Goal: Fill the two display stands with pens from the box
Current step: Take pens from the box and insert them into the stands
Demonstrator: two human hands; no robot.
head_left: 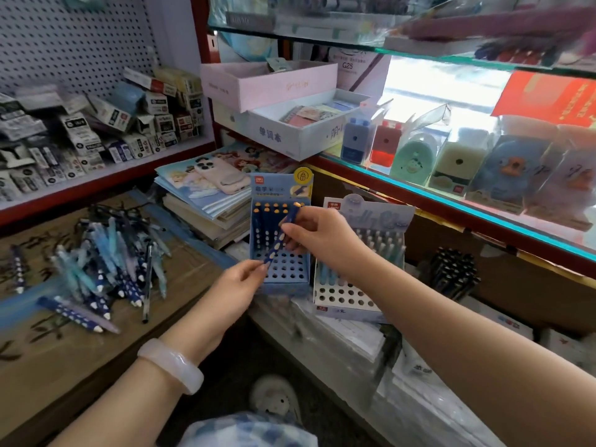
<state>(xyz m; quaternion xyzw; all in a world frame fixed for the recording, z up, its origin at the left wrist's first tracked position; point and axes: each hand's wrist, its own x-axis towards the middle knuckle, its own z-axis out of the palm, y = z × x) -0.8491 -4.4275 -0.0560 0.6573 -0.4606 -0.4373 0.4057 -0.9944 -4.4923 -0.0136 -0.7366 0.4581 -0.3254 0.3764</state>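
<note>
You have two display stands: blue stand point(280, 235) at the ledge's left end, white stand point(361, 259) beside it. One pen point(281, 235) in hand. Five orange-capped pens in the blue stand's back row. Loose pen pile point(106, 262) on the cardboard: too many and too blurred to count.

head-worn view, facing down, close
</note>
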